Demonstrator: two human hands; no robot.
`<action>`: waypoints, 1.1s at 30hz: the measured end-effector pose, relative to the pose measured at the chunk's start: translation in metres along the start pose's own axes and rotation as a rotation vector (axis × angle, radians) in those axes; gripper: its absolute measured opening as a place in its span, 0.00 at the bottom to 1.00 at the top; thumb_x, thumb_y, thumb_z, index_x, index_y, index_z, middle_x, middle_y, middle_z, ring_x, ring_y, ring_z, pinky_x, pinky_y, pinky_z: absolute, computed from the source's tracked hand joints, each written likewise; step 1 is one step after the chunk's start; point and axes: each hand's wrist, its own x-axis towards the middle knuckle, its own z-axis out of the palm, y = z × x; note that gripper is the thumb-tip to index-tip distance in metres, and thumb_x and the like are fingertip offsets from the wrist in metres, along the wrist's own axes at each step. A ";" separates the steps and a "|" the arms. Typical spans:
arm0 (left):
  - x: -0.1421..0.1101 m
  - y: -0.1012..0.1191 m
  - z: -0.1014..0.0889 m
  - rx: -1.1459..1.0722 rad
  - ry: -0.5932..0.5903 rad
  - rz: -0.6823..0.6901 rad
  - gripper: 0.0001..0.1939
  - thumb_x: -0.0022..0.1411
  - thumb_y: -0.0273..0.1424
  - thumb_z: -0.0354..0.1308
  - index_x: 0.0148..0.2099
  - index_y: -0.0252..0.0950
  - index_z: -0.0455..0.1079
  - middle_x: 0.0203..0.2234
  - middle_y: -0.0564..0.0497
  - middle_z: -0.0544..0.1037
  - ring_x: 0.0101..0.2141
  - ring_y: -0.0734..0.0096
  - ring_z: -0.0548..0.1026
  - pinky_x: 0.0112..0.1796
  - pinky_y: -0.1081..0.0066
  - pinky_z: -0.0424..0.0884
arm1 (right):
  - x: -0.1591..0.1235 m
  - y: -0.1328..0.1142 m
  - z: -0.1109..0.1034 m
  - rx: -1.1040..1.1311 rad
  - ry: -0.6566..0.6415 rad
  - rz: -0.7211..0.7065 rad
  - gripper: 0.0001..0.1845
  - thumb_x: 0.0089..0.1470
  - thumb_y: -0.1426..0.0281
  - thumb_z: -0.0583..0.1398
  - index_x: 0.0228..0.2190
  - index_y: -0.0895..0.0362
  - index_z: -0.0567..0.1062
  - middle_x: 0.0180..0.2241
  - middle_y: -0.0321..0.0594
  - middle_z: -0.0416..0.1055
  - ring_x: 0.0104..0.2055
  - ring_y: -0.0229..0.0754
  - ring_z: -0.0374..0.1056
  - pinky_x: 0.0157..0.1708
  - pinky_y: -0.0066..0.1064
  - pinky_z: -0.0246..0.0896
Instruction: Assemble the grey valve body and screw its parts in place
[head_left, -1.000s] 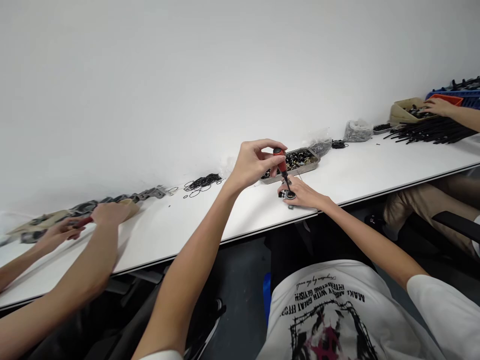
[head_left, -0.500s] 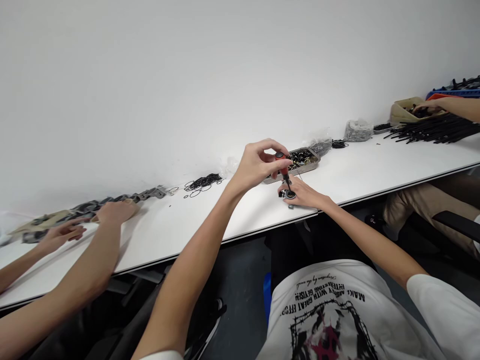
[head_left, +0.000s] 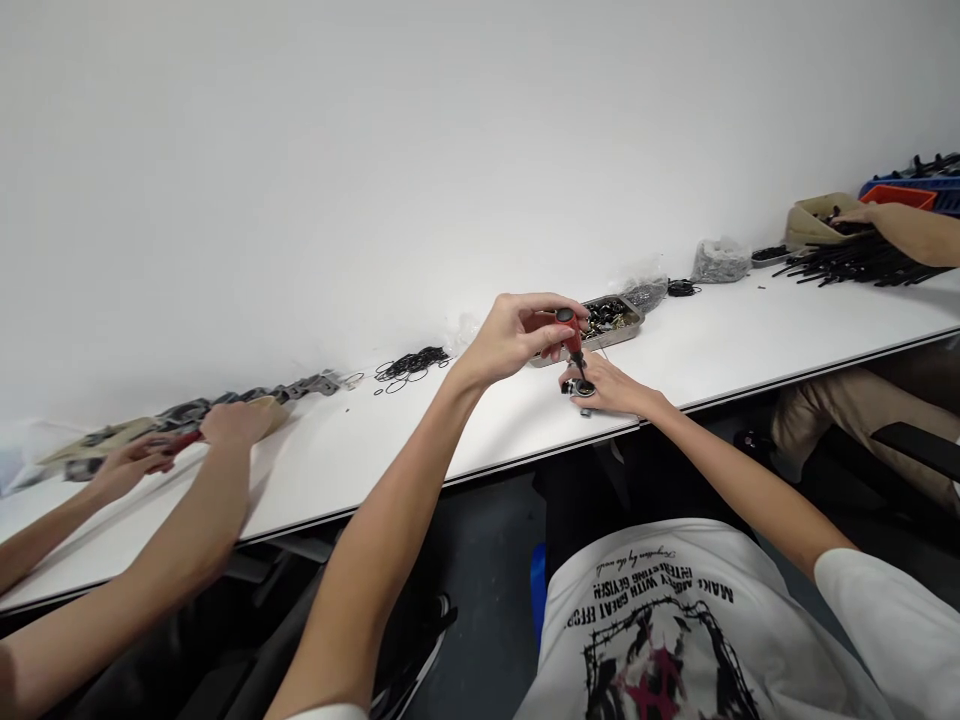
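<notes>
My left hand (head_left: 504, 338) grips the handle of a red and black screwdriver (head_left: 568, 328) from above, fingers closed around it. The shaft points down into a small round black and silver part (head_left: 579, 387), which my right hand (head_left: 609, 385) pinches against the white tabletop. The part's exact kind is too small to make out. A small grey metal piece (head_left: 586, 412) lies just below it, close to the table's front edge. Behind my hands stands a metal tray (head_left: 630, 328) of small black and brass-coloured parts, partly covered by my left hand.
Black rings (head_left: 412, 366) lie in a pile left of the tray. Clear plastic bags (head_left: 720, 262) and black rods (head_left: 862, 262) are to the right, where a co-worker's hand reaches into a beige bin (head_left: 810, 222). At left, another co-worker's hands (head_left: 127, 465) work beside grey parts (head_left: 300, 387).
My left hand has lowered slightly and its fingers have shifted on the screwdriver handle. My right hand still holds the part in place. A red object now shows by the left co-worker's hand.
</notes>
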 end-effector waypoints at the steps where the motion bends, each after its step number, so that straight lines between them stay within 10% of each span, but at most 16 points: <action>1: 0.000 0.003 -0.002 0.008 -0.024 0.002 0.11 0.64 0.35 0.64 0.45 0.34 0.79 0.35 0.44 0.83 0.31 0.67 0.80 0.29 0.68 0.77 | 0.000 0.000 0.000 0.003 0.004 -0.002 0.12 0.58 0.69 0.63 0.45 0.52 0.78 0.50 0.46 0.66 0.56 0.54 0.65 0.57 0.49 0.66; 33: 0.015 -0.001 0.006 0.001 0.026 -0.021 0.14 0.61 0.35 0.66 0.48 0.36 0.79 0.34 0.46 0.80 0.30 0.68 0.80 0.24 0.72 0.76 | 0.001 0.000 0.000 0.016 -0.006 0.022 0.14 0.56 0.70 0.63 0.45 0.51 0.78 0.52 0.46 0.66 0.55 0.53 0.66 0.59 0.48 0.64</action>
